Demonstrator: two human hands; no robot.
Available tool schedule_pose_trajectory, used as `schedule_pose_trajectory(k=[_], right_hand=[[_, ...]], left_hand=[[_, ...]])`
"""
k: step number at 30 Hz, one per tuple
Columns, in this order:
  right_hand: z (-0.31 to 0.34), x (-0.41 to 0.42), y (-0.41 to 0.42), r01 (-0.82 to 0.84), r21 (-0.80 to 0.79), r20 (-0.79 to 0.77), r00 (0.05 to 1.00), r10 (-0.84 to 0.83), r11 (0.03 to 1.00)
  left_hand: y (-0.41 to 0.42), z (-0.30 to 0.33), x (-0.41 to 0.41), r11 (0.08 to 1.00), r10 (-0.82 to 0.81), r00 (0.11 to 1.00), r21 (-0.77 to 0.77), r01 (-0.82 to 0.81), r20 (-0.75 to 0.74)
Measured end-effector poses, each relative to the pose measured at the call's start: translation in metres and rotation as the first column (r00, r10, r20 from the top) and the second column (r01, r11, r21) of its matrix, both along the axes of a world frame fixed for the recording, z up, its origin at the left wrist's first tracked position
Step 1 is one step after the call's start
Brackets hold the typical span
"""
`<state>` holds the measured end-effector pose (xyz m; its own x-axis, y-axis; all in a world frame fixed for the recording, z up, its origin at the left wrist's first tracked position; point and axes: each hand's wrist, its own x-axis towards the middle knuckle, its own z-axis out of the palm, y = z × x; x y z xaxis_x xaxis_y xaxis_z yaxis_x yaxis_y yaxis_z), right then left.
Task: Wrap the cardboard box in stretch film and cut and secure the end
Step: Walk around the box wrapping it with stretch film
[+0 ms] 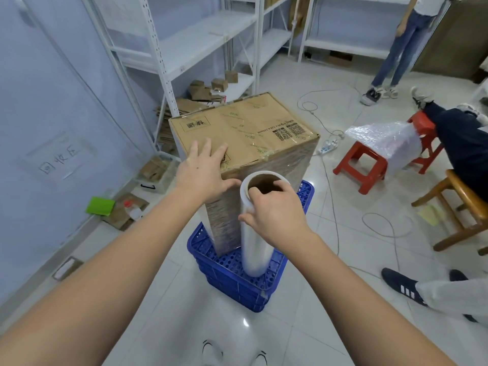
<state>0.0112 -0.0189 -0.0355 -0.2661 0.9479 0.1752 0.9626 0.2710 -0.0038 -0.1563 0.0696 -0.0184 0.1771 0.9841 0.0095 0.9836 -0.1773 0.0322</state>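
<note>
**Box half-wrapped, roll held upright beside it**

Box (245,133) of brown cardboard stands tall on a blue perforated plastic crate (237,276), which sits on glossy white floor tiles. Its flat top shows printed codes and tape strips; its sides gleam under wrinkled, clear film. The left hand (203,170) lies flat on the top's near edge, fingers straight and spread, thumb down against the corner. Just beside that corner stands the roll of film (254,233), a smooth, pale cylinder with a brown card core. The right hand (274,210) grips its upper end, fingers hooked inside the core, thumb outside. The roll's lower end is blurred. Well apart stand red plastic stools (361,165), one bearing a bundle in bubble wrap (383,141). White metal shelves (200,40) line the back wall.
</note>
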Motion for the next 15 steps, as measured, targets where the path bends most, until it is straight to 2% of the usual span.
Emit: schedule_pose_trajectory(k=[4, 7, 10, 12, 15], right_hand=[[-0.001, -0.007, -0.003, 0.018, -0.031, 0.002, 1.0, -0.018, 0.999], [0.0, -0.011, -0.004, 0.066, -0.023, 0.002, 0.998, -0.066, 0.998], [0.002, -0.027, -0.002, 0.158, 0.003, 0.044, 0.986, -0.158, 0.987], [0.003, -0.037, 0.003, 0.218, 0.013, 0.085, 0.972, -0.218, 0.976], [-0.001, -0.049, 0.009, 0.262, 0.038, 0.086, 0.961, -0.264, 0.964]], left_hand=[[0.005, 0.016, -0.032, 0.964, -0.22, 0.975, -0.157, 0.217, -0.003], [0.014, 0.025, -0.061, 0.903, -0.377, 0.919, -0.267, 0.335, -0.12], [0.023, 0.026, -0.071, 0.882, -0.472, 0.838, -0.125, 0.455, -0.274], [0.029, 0.022, -0.074, 0.823, -0.557, 0.79, -0.041, 0.567, -0.257], [0.038, 0.013, -0.084, 0.748, -0.66, 0.728, -0.065, 0.661, -0.187]])
